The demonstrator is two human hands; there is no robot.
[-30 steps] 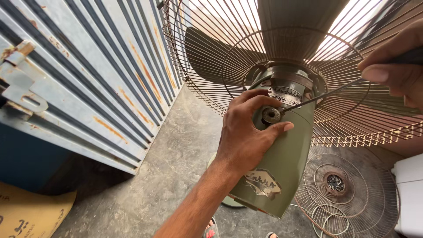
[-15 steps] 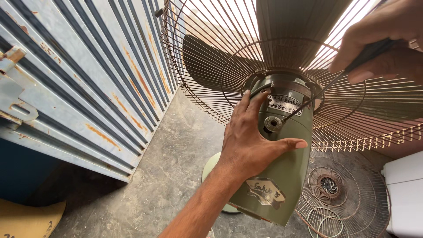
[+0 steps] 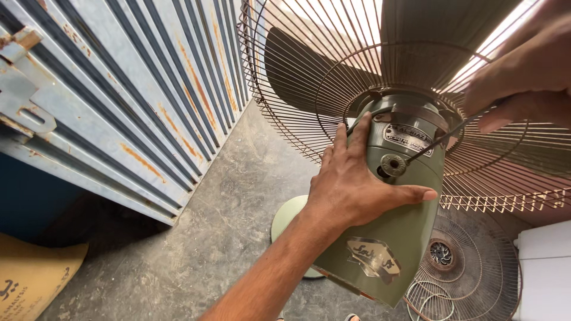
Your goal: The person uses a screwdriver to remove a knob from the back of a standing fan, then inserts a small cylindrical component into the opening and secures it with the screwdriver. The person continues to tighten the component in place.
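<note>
A green pedestal fan motor housing stands in the middle right, with a small round knob on its back. My left hand clasps the housing from the left, fingers up along its side and thumb across it below the knob. My right hand at the upper right grips a thin dark tool whose tip reaches the top of the housing. The rusty wire guard and dark blades sit behind the motor.
A striped, rusted corrugated metal shutter fills the left. The fan's round pale base rests on the concrete floor. A loose wire guard lies at lower right beside a white box. Cardboard lies lower left.
My left hand slid from covering the knob to gripping the housing's side, baring the knob. My right hand moved up and then back down with the tool.
</note>
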